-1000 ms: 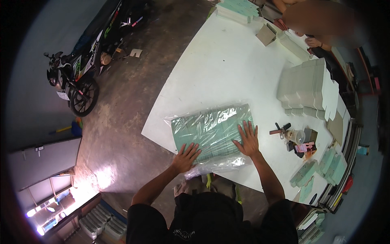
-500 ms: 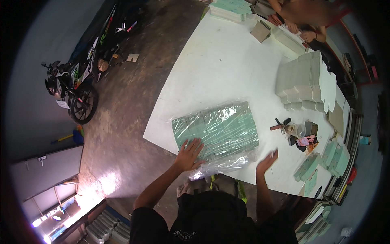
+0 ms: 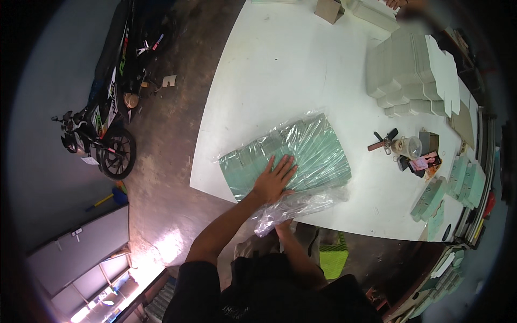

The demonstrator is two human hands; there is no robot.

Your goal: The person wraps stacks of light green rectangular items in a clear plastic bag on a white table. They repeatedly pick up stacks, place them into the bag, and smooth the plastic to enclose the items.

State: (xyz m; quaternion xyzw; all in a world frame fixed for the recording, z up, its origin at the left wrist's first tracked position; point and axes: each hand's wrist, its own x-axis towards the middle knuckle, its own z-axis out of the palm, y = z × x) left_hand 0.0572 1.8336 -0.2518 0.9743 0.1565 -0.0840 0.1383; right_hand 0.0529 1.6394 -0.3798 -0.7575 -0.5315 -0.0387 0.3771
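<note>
A clear plastic bag (image 3: 301,206) wraps a flat block of pale green folded cartons (image 3: 253,161) at the table's near edge. On top of the block my left hand (image 3: 273,180) lies flat, fingers spread over the plastic. The bag's loose, crumpled end hangs toward me past the edge. My right hand (image 3: 283,225) is at that loose end, close against the table edge, with its fingers hidden behind the plastic. Whether they grip it cannot be made out.
On the white table (image 3: 269,81) stand a tall stack of grey-white cartons (image 3: 404,72), a plastic cup (image 3: 412,146) among small items, and green carton bundles (image 3: 431,199). A person's hand (image 3: 396,3) shows at the far right. A green stool (image 3: 334,258) is below; a motorcycle (image 3: 107,129) stands left.
My right hand has moved left from the bare table to the bag's loose end. My left hand has slid farther onto the wrapped block. The view has shifted, and the block looks slightly turned.
</note>
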